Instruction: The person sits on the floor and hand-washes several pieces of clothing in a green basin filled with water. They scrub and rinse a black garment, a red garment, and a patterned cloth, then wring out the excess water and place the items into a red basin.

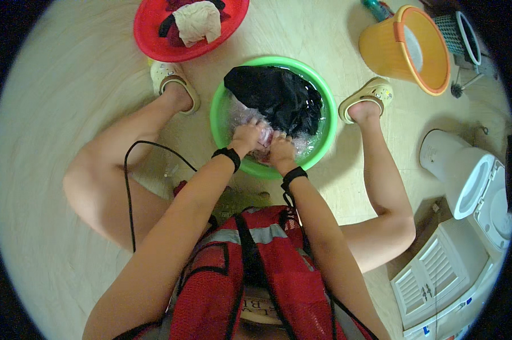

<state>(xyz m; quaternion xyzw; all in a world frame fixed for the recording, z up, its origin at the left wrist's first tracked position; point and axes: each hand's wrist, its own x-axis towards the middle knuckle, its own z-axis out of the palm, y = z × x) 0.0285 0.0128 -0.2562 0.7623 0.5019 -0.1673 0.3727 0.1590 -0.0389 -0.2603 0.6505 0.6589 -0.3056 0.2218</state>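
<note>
A green basin (217, 113) of sudsy water stands on the floor between my feet. Both hands are down in its near part, close together. My left hand (248, 136) and my right hand (282, 149) are closed on a pinkish-red wet cloth (265, 136), bunched between them and partly hidden by fingers and foam. Just beyond them a large black garment (278, 96) lies heaped in the water, reaching up to the far rim. Each wrist wears a black strap.
At the far left, a red basin (148, 42) holds dark and red clothes and a cream cloth (198, 22). An orange bucket (378, 48) and a teal basket (449, 34) stand far right. A toilet (463, 175) and white louvred cabinet (431, 272) line the right. A black cable (129, 192) loops by my left arm.
</note>
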